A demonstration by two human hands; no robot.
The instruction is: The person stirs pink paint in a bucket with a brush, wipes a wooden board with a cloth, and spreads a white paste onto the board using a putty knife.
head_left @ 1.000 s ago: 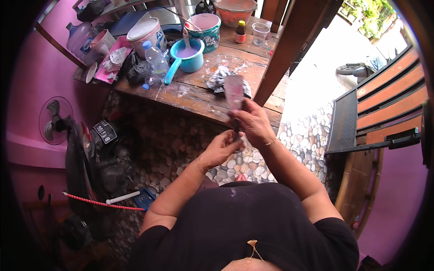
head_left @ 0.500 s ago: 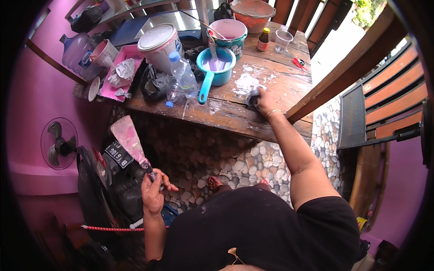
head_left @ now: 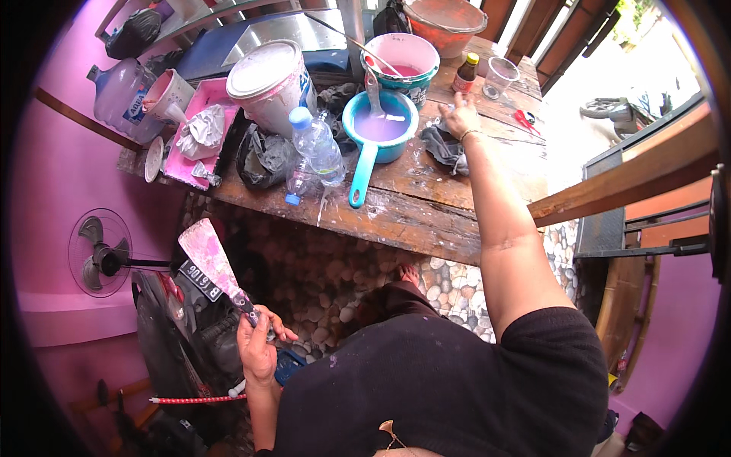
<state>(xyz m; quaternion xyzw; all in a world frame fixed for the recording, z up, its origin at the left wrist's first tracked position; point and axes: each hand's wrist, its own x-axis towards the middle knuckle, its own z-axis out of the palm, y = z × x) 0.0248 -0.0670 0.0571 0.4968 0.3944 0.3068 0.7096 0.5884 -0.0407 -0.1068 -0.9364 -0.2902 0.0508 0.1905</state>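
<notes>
My left hand point(head_left: 259, 346) hangs low at my left side and grips the dark handle of a wide putty knife point(head_left: 209, 259), whose pink-smeared blade points up and away. My right hand point(head_left: 459, 118) is stretched out over the wooden table point(head_left: 411, 217), fingers spread, resting on or just above the boards beside a dark crumpled rag point(head_left: 445, 148). A turquoise saucepan point(head_left: 378, 126) of pale purple paint sits just left of that hand, its handle pointing toward me.
The table holds a white lidded bucket point(head_left: 268, 76), clear plastic bottles point(head_left: 318, 148), a teal bucket of pink paint point(head_left: 401, 57), a small brown bottle point(head_left: 466, 72), a clear cup point(head_left: 500, 76) and a pink paint tray point(head_left: 199, 133). A fan point(head_left: 99, 251) and motorbike point(head_left: 190, 327) stand at left.
A second ago both hands were together holding the putty knife before me. My left hand has since taken it down to my left side; my right hand reached onto the table by the rag.
</notes>
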